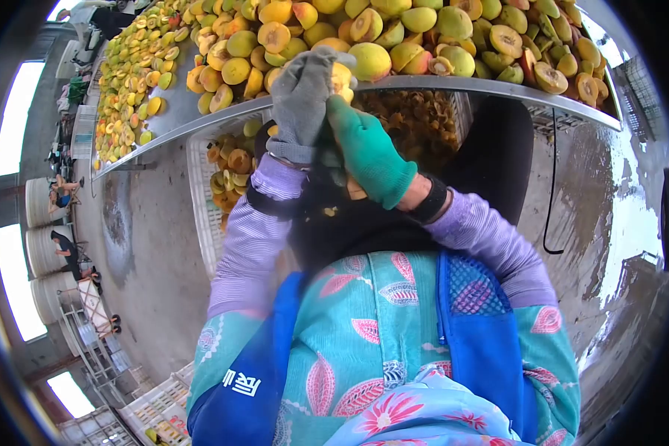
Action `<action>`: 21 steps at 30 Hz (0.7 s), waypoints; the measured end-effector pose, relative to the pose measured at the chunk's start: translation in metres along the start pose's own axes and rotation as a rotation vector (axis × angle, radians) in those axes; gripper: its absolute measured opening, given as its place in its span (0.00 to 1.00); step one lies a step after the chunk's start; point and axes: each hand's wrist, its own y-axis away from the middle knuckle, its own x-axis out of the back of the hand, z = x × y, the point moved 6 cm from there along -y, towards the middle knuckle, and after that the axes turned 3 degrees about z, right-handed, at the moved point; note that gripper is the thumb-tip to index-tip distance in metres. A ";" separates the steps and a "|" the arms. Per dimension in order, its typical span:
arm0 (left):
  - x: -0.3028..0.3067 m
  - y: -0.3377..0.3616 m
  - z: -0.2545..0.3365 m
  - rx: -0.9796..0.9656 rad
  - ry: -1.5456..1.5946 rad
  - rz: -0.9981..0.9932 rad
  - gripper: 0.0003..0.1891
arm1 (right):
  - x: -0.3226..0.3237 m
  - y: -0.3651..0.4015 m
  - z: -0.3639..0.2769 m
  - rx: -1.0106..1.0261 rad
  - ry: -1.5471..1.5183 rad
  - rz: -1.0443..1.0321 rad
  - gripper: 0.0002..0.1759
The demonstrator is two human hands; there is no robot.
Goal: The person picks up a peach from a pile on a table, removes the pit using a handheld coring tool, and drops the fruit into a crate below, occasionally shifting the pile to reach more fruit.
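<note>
The left hand [301, 97], in a grey knitted glove, is partly closed, its fingers curled over a rounded yellow piece of fruit [343, 82] at the near edge of the silver metal table [175, 111]. The fruit lies at that hand's fingertips, on their right side; it shows no clear long axis. The right hand [372, 149], in a green knitted glove, comes in from the table's near side, thumb pointing up to the fruit's lower edge; its fingers are hidden, so their grip cannot be told. The left hand covers more of the fruit. Beyond both, yellow-green and reddish halved fruits [372, 62] heap on the table; below its near edge stands a white slatted plastic crate [203, 201].
</note>
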 end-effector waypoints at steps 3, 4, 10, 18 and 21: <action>-0.007 -0.009 0.019 -0.669 -0.795 -0.235 0.11 | 0.000 -0.003 0.009 -0.223 -0.398 -0.349 0.20; -0.005 -0.014 0.014 -0.485 -0.630 -0.294 0.12 | 0.000 -0.003 0.005 -0.117 -0.343 -0.295 0.20; -0.013 -0.007 0.013 -0.224 -0.264 -0.157 0.15 | 0.006 -0.001 0.006 -0.081 -0.018 -0.097 0.23; 0.002 0.010 -0.016 0.188 0.389 -0.017 0.26 | -0.013 0.005 0.001 -0.238 -0.710 -0.751 0.22; 0.093 0.051 -0.022 0.175 0.312 0.273 0.24 | 0.006 0.024 -0.004 -0.231 -0.665 -0.716 0.22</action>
